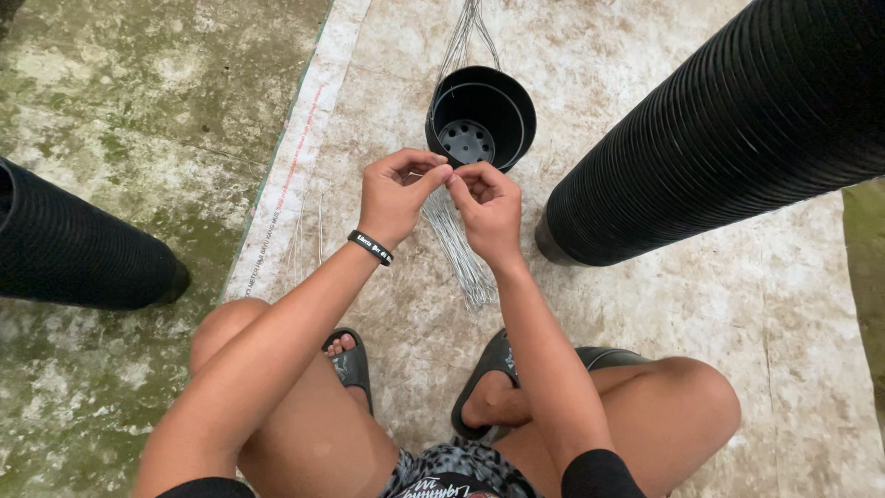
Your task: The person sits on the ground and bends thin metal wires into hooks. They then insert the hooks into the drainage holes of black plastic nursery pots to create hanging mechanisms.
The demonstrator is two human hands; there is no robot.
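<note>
Wire [446, 177], one thin strand, sits pinched between the fingertips of my left hand [395, 195] and my right hand [489, 210], thumbs pressed to forefingers and the two hands touching at the tips. It is so fine that I can hardly make it out between my fingers. I judge it light, springy and slick, easy to lose, so I hold it close to the end where it bends least. Below my hands, at six o'clock, lies the bundle of wires [454, 242] on the mat [645, 323]. At twelve o'clock stands an open black pot [480, 115] with holes in its bottom. A long stack of pots [728, 129] lies at two o'clock, another stack [74, 249] at nine.
</note>
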